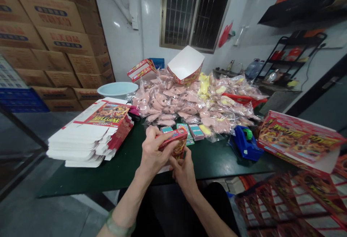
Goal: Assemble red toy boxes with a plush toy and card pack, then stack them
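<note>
A small red printed carton is held between both hands above the table's front edge. My left hand grips its upper left side, fingers over the top. From below and the right, my right hand clasps the lower part; some of its fingers are hidden. Just behind the carton lie small stacks of printed cards. Beyond them spreads a large heap of clear-bagged pink and yellow pieces. To the left is a pile of flattened red and white cartons.
A blue tape dispenser and a large red carton stand on the right of the green table. A pale blue basin is at the back left. Brown boxes are stacked by the wall. More red cartons fill the lower right.
</note>
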The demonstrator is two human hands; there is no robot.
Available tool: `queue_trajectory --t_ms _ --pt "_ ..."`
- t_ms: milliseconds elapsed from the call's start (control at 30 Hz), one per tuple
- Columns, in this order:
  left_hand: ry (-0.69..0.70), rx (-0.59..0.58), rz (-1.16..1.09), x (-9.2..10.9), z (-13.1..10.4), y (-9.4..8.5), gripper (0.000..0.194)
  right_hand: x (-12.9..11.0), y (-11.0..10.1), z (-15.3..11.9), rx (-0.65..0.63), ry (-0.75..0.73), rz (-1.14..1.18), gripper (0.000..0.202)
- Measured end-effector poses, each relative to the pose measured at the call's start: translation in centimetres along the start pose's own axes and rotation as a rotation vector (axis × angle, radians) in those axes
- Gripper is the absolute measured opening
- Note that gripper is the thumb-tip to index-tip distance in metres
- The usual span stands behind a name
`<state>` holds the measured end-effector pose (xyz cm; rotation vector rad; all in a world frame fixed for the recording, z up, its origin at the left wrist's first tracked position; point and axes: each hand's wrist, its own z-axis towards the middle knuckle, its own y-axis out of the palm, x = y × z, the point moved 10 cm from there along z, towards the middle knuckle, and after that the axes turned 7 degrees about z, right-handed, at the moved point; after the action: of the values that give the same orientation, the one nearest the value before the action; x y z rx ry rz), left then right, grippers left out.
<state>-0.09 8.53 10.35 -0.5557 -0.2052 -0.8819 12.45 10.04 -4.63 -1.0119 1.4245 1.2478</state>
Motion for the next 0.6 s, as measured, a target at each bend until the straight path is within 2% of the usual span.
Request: queue_trajectory --t_ms 67,133,200,267,333,400,467,500,567,600 --pt "-0.075 0.080 0.007 -0.7 0.1 -0.6 0.018 0.8 0.0 -0.3 -0.022 -0.008 -0.059 0.067" --pt "-0.182 0.130 -0.003 -1.6 -0.1 -1.5 0.016 0.5 -0.4 -0.6 -0.013 -0.033 -0.119 0.068" --pt "-0.339 0.217 -0.059 -3.0 -1.0 -3.0 0.016 -1.0 -1.1 -0.8 0.037 -0.103 -0.144 0.068" --pt "-0.537 0.337 -0.218 -5.0 -3.2 -4.0 0.019 -3.4 -2.0 -0.9 0.099 -0.208 -0.086 0.066" --pt "-0.726 0.391 -0.460 -7.1 -6.0 -3.3 0.028 -6.1 -3.2 -1.0 0.152 -0.306 0.014 0.064" --pt "-0.830 0.285 -0.621 -8.1 -8.2 -1.3 0.041 -9.2 -4.1 -1.0 0.163 -0.427 0.024 0.062" --pt "-0.812 0.138 -0.553 -8.2 -9.1 -0.5 0.050 -13.1 -3.9 -1.2 0.109 -0.620 -0.151 0.058" --pt "-0.764 0.112 -0.456 -7.9 -9.0 -1.0 0.055 -15.0 -3.0 -1.6 0.051 -0.738 -0.291 0.056" --pt "-0.634 0.117 -0.270 -6.8 -7.8 -2.5 0.066 -17.2 0.3 -2.7 -0.138 -0.944 -0.597 0.052" --pt "-0.580 0.108 -0.220 -6.1 -7.0 -2.8 0.072 -17.5 2.2 -3.4 -0.261 -1.008 -0.727 0.050"
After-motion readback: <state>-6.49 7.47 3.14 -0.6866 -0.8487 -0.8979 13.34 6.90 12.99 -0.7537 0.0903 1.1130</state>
